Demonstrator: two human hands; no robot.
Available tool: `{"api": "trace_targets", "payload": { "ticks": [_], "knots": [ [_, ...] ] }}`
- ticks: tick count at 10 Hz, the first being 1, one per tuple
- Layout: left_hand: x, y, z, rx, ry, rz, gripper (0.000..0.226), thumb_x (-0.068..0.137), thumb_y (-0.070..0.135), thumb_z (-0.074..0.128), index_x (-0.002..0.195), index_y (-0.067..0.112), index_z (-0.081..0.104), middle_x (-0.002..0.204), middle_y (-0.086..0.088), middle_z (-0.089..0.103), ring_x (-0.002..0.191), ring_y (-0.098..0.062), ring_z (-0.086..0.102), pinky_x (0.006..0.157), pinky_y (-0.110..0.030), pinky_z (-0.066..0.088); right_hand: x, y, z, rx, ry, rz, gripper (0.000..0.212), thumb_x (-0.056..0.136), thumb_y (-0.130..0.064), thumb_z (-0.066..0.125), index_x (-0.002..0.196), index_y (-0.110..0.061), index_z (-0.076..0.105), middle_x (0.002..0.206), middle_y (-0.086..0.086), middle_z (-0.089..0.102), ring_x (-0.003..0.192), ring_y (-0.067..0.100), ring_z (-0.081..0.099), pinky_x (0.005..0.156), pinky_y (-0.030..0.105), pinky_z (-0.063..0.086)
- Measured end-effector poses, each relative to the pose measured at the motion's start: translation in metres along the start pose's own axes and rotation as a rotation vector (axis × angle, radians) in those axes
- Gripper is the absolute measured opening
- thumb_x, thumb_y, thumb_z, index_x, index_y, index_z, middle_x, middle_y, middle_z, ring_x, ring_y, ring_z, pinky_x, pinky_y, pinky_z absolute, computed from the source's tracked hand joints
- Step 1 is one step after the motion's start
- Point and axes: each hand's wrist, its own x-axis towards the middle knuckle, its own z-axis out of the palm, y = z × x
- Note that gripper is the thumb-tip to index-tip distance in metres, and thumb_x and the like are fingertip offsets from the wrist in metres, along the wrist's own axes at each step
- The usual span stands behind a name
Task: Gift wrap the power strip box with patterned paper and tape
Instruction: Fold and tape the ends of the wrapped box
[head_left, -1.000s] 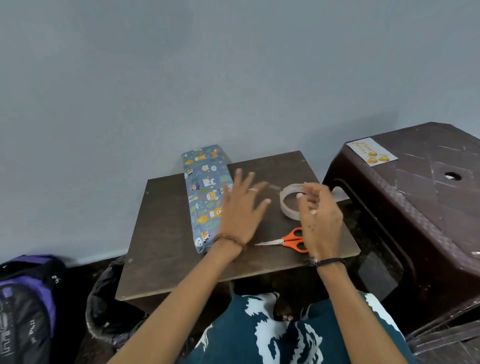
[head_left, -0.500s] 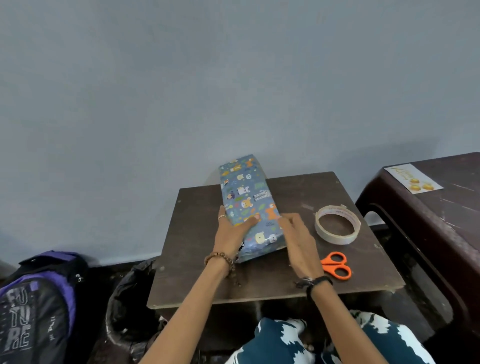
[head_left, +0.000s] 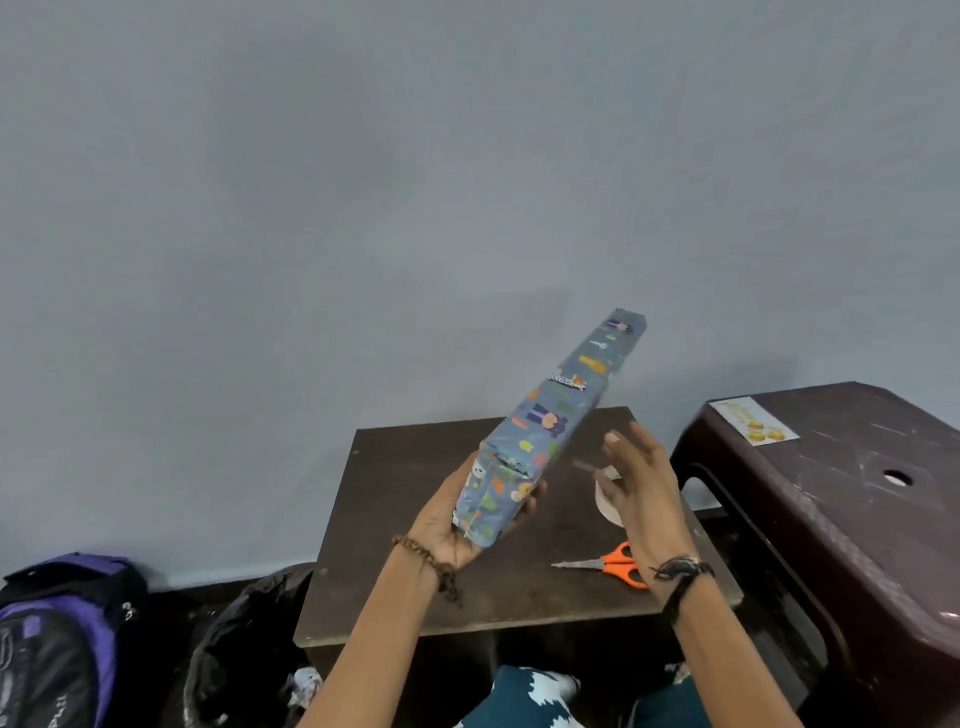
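Left hand (head_left: 457, 525) grips the near end of the wrapped box (head_left: 550, 426), fingers (head_left: 532, 493) curled round its underside and thumb side behind. Box is lifted clear of the desk (head_left: 395, 519), tilted with its far end raised toward the wall, wholly covered in blue patterned paper; folded end flap faces the camera. Right hand (head_left: 641, 488) hovers just right of the box, not touching it, fingers straight and slightly apart, holding nothing. Tape roll (head_left: 605, 501) lies on the desk, partly hidden behind the right hand. Orange-handled scissors (head_left: 608, 564) lie on the desk near the right wrist, blades pointing left. Dark plastic stool (head_left: 852, 509) stands right of the desk; purple backpack (head_left: 62, 639) sits on the floor at left.
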Motion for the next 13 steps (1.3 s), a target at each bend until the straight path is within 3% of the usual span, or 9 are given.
{"api": "trace_targets", "payload": {
  "ticks": [1,3,4,5,7,8,9,11,13],
  "knots": [
    [-0.006,-0.003,-0.002,-0.008,0.062,0.007,0.046,0.098,0.026,0.033,0.137,0.0,0.036,0.05,-0.01,0.066,0.045,-0.021,0.066,0.038,-0.028,0.051,0.006,-0.004,-0.005,0.337,-0.132,0.196,0.036,0.082,-0.021,0.057,0.117,-0.02,0.05,0.119,0.002,0.054,0.101,0.012,0.057,0.082,0.029,0.048],
    [-0.025,0.007,0.01,-0.067,-0.245,-0.142,0.043,0.071,0.03,0.059,0.093,-0.005,0.072,0.098,-0.028,0.067,0.082,-0.042,0.068,0.063,-0.037,0.059,0.01,-0.002,-0.004,0.732,-0.34,0.094,0.082,0.054,-0.035,0.088,0.128,-0.019,0.055,0.13,0.008,0.056,0.123,0.025,0.051,0.106,0.046,0.037],
    [-0.02,0.003,0.012,-0.34,-0.274,0.012,0.048,0.075,0.03,0.054,0.108,-0.003,0.066,0.116,-0.028,0.06,0.09,-0.043,0.065,0.068,-0.04,0.059,0.011,0.004,0.002,0.739,-0.161,0.102,0.027,0.078,-0.029,0.07,0.103,-0.018,0.066,0.114,0.008,0.064,0.093,0.024,0.069,0.073,0.031,0.057],
    [-0.009,-0.008,0.007,-0.52,-0.189,0.144,0.028,0.081,0.011,0.041,0.104,0.008,0.058,0.111,-0.024,0.059,0.09,-0.035,0.064,0.073,-0.042,0.058,0.014,0.012,0.009,0.704,-0.012,0.126,0.024,0.093,-0.025,0.05,0.111,-0.013,0.06,0.119,0.013,0.061,0.094,0.03,0.067,0.073,0.036,0.057],
    [0.011,-0.03,0.008,-0.163,0.155,0.348,0.047,0.072,0.008,0.069,0.113,0.022,0.054,0.094,-0.001,0.059,0.092,-0.017,0.056,0.074,-0.035,0.046,0.004,0.021,0.027,0.482,0.046,0.038,0.041,0.086,-0.014,0.057,0.126,-0.019,0.052,0.116,0.006,0.064,0.089,0.018,0.069,0.067,0.037,0.06],
    [0.017,-0.03,0.009,-0.374,0.323,0.384,0.068,0.083,0.006,0.063,0.143,0.01,0.03,0.116,-0.011,0.057,0.103,-0.023,0.053,0.078,-0.042,0.051,-0.001,0.024,0.029,0.419,-0.011,0.111,0.031,0.089,-0.02,0.054,0.12,-0.02,0.052,0.112,0.005,0.063,0.099,0.021,0.063,0.071,0.039,0.059],
    [0.017,-0.03,0.001,-0.484,0.346,0.466,0.072,0.085,0.006,0.06,0.146,0.01,0.022,0.088,-0.008,0.059,0.089,-0.021,0.058,0.075,-0.044,0.057,-0.001,0.021,0.026,0.45,0.04,0.179,0.033,0.092,-0.032,0.051,0.121,-0.017,0.052,0.111,0.005,0.059,0.109,0.022,0.056,0.091,0.049,0.048],
    [0.014,-0.011,-0.021,-0.337,0.4,0.606,0.043,0.09,0.022,0.055,0.132,0.019,0.043,0.085,0.002,0.056,0.084,-0.015,0.057,0.089,-0.048,0.048,0.003,0.014,0.003,-0.016,0.265,-0.018,0.064,0.087,-0.037,0.058,0.141,-0.015,0.032,0.126,0.0,0.047,0.117,0.012,0.047,0.105,0.034,0.032],
    [0.031,0.039,0.0,-0.133,0.434,0.67,0.044,0.094,0.033,0.048,0.131,0.01,0.051,0.123,-0.009,0.059,0.109,-0.027,0.059,0.093,-0.044,0.048,0.01,-0.01,0.014,-0.613,-0.087,-0.179,0.073,0.076,-0.043,0.067,0.139,-0.021,0.038,0.134,-0.011,0.041,0.126,0.007,0.037,0.1,0.024,0.029]
  ]
}}
